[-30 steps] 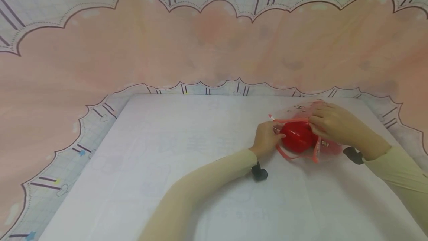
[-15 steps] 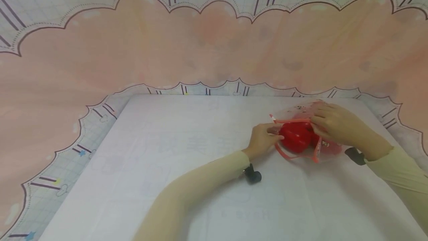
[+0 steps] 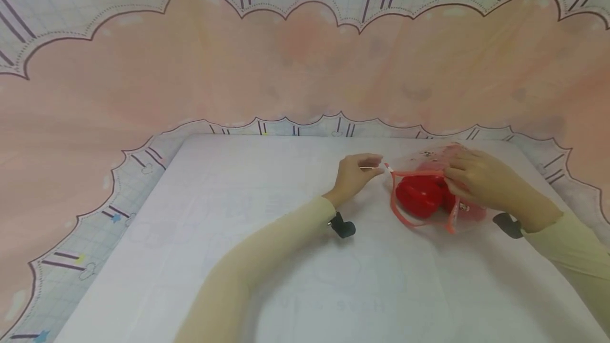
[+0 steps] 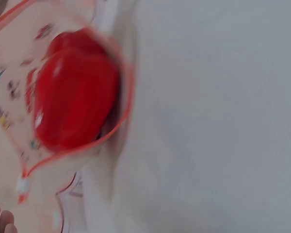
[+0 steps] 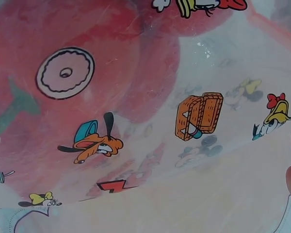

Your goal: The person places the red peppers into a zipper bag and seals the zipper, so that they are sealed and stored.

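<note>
A clear plastic pouch (image 3: 469, 215) with orange-red trim and cartoon prints lies at the right of the table, its mouth gaping to the left. Inside sits a shiny red bell pepper (image 3: 419, 196), with more red behind it. Through the printed plastic in the right wrist view a green stem (image 5: 17, 107) shows. My right hand (image 3: 481, 179) grips the pouch by the top rim of its mouth. Just left of the pouch's corner tab (image 4: 23, 188), my left hand (image 3: 355, 176) hovers with thumb and fingers apart, holding nothing visible.
A white table (image 3: 238, 200) spreads to the left and front of the pouch. Behind it hangs a peach cloth (image 3: 286, 78) with scalloped, patterned borders. Small black wrist devices (image 3: 343, 226) sit at both cuffs.
My left hand has let go of the pepper at the pouch's mouth and moved left and up, toward the corner tab. The right hand has stayed on the rim.
</note>
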### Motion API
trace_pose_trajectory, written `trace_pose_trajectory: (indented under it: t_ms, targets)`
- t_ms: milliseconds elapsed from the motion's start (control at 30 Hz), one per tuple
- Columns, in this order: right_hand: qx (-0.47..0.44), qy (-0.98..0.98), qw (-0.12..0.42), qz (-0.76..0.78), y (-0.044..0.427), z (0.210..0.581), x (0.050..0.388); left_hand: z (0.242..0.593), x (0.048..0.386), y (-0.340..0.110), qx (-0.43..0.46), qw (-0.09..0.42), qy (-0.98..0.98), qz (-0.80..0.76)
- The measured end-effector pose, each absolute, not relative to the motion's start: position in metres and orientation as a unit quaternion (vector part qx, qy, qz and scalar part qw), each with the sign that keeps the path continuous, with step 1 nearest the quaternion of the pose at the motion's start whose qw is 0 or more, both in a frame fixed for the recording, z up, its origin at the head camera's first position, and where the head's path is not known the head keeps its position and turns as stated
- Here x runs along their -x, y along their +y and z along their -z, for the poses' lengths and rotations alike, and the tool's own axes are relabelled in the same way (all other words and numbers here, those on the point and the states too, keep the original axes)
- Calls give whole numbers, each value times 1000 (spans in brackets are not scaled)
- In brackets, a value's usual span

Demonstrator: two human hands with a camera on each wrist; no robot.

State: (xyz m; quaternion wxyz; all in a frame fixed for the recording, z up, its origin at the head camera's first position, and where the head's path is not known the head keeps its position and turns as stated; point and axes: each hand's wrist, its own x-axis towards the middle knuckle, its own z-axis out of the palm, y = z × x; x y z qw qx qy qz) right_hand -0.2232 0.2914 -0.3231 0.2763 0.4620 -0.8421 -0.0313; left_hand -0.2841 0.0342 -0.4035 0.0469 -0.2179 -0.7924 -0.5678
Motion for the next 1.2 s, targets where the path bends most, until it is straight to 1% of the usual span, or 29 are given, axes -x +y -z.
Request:
trace_pose_trajectory:
  t_ms: [100, 200, 367, 533, 667, 767, 900, 1200]
  targets:
    - [-465, -840, 277, 31, 292, 325, 223, 397, 297, 28, 223, 44, -792, 567]
    - [-466, -840, 275, 31, 291, 326, 223, 395, 310, 23, 230, 25, -801, 552]
    - [-467, -841, 274, 24, 291, 327, 221, 396, 325, 22, 226, -35, -813, 535]
    - [-470, -836, 283, 16, 288, 331, 219, 397, 334, 31, 197, -92, -815, 536]
    - [-457, -848, 267, 28, 287, 332, 218, 395, 337, 40, 181, -142, -812, 537]
    - [-448, -856, 254, 35, 286, 334, 216, 393, 339, 44, 181, -165, -812, 530]
    - [-456, -854, 249, 18, 284, 339, 214, 393, 338, 43, 188, -172, -813, 523]
    - [-472, -855, 216, -3, 277, 350, 212, 399, 333, 29, 215, -156, -815, 515]
